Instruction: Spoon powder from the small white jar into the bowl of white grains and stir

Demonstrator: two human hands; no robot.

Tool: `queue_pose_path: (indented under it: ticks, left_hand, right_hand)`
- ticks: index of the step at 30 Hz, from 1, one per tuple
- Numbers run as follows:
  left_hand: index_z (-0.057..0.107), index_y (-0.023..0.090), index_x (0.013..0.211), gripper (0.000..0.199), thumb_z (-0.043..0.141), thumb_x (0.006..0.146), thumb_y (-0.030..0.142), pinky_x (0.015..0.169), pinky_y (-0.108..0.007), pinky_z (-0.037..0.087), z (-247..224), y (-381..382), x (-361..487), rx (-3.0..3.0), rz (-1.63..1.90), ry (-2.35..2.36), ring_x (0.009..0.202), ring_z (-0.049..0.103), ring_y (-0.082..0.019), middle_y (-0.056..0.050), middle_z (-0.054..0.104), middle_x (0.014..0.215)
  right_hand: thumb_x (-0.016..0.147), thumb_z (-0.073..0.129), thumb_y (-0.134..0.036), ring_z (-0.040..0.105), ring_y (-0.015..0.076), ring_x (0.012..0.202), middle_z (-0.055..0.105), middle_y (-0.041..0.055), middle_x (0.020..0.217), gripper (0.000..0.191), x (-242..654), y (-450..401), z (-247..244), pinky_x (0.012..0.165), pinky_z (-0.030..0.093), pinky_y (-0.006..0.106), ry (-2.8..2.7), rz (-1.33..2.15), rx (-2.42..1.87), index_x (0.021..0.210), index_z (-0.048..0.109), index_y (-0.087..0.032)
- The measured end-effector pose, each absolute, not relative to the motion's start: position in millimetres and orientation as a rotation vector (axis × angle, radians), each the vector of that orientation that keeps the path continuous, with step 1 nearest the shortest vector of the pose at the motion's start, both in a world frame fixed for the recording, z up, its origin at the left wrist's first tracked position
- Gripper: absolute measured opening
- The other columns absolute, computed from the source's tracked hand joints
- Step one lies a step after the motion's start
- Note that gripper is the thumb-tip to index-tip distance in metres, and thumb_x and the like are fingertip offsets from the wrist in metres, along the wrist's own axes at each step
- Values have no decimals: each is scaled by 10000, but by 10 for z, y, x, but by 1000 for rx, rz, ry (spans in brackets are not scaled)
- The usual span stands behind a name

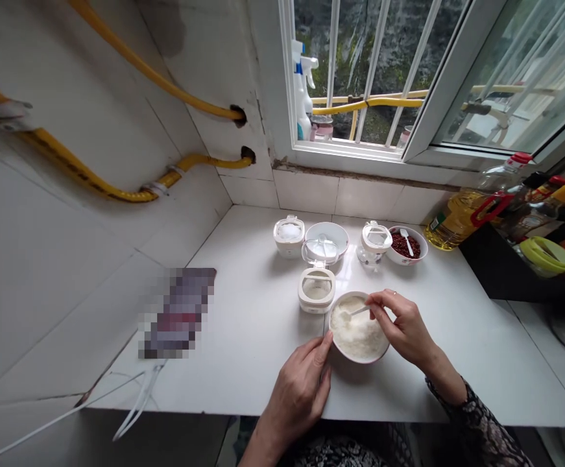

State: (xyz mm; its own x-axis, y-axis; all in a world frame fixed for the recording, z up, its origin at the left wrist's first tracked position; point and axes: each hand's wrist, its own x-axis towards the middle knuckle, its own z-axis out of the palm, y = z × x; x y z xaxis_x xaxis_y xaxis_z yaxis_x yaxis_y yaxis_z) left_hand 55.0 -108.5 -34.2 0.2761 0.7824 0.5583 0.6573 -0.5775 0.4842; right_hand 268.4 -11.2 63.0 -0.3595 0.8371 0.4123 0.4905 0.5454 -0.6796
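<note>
Right now, the person's right hand [401,327] pinches a small spoon [358,311] between its fingertips, the spoon's tip down in a white bowl [360,359] heaped with white grains [357,334]. The left hand [296,399] rests open against the bowl's side, unclenched. The bowl sits on a white counter [257,337], just beside an open jar [316,290], with a bowl of red beans [407,245] farther back.

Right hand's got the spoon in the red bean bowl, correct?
No, wrong bowl. The head view shows the right hand holding the small white spoon in the white bowl of white granules, not in the red bean bowl.
</note>
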Motion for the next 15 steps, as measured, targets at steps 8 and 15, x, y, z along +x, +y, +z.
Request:
queue_pose_path:
  ticks: [8, 15]
  left_hand:
    - [195, 141, 1604, 690, 450, 967, 70, 942, -370, 579, -332, -1085, 558, 2370, 1199, 1354, 1136, 652, -253, -144, 698, 1231]
    - [237, 128, 1592, 668, 463, 966, 70, 948, -363, 577, -348, -1090, 551, 2365, 1208, 1353, 1150, 638, -249, -145, 689, 1253]
  right_hand:
    - [856, 585, -322, 590, 169, 597, 648, 10, 596, 182, 2668, -45, 591, 596, 450, 288, -1699, 1050, -1286, 791, 688, -187]
    - [729, 711, -396, 546, 151, 562, 637, 8, 546, 224, 2792, 9, 560, 591, 438, 290, -1366, 1324, -1299, 746, 716, -172]
